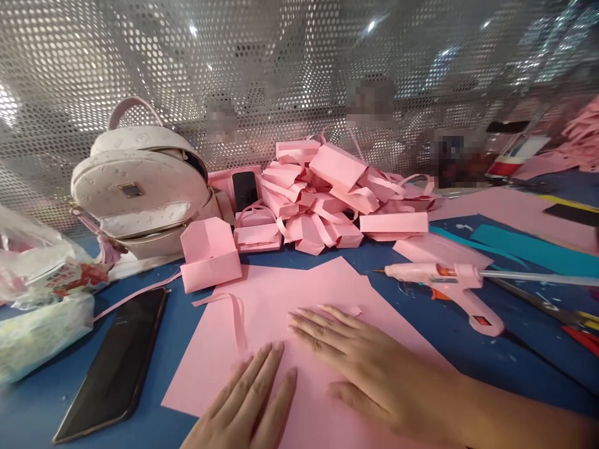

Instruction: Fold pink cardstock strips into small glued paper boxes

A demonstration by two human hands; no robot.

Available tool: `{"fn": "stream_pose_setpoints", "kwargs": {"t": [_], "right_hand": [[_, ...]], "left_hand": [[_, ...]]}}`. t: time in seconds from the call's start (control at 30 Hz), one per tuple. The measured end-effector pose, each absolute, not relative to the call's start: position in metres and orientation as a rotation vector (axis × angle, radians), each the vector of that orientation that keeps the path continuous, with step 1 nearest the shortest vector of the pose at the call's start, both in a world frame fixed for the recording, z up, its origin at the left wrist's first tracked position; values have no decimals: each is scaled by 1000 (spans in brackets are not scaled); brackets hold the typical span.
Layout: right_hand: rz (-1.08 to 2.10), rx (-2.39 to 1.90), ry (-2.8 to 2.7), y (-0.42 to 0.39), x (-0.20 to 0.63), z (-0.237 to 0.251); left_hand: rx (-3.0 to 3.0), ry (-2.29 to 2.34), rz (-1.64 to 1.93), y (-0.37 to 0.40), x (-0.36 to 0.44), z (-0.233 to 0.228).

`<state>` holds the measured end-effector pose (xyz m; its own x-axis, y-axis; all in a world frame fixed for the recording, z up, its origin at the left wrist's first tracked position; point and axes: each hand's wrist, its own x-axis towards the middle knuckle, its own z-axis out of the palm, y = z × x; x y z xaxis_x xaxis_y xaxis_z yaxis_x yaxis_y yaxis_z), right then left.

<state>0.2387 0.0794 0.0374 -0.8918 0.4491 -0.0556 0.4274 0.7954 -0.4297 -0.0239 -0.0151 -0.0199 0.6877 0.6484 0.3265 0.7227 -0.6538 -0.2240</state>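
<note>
Pink sheet (281, 337) flat on the blue tabletop (468, 355), pinned under both hands. Right hand (369, 368) open, palm down, fingers spread and pointing left across the sheet's middle. Left hand (248, 405) open too, flat on the sheet's near part, fingertips just short of the right hand's fingers. Thin paper strip (236, 318) curled on the sheet just beyond the left fingertips. Folded pink box (209, 254) farther out past that strip, near the sheet's far-left corner. Dark phone (116, 365) well left of the left hand, face up. Glue gun (449, 290) right of and beyond the right hand, nozzle pointing left. Heap of folded pink boxes (337, 193) far beyond both hands, against a perforated metal screen (281, 75). Backpack (140, 187) far beyond-left; plastic bags (42, 299) at far left.
</note>
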Motion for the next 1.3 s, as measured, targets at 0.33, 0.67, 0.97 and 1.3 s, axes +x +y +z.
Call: {"fn": "stream_pose_setpoints", "kwargs": {"t": [0.33, 0.67, 0.97, 1.3], "right_hand": [[677, -667, -2890, 84, 239, 32], [425, -702, -2547, 94, 227, 26], [572, -843, -2501, 110, 207, 34], [308, -530, -2646, 112, 220, 30]], "left_hand": [[-2749, -1080, -528, 2, -30, -3], [-2721, -1847, -1070, 27, -20, 27], [-2670, -2072, -1112, 44, -15, 26], [-2666, -1524, -693, 32, -23, 20]]}}
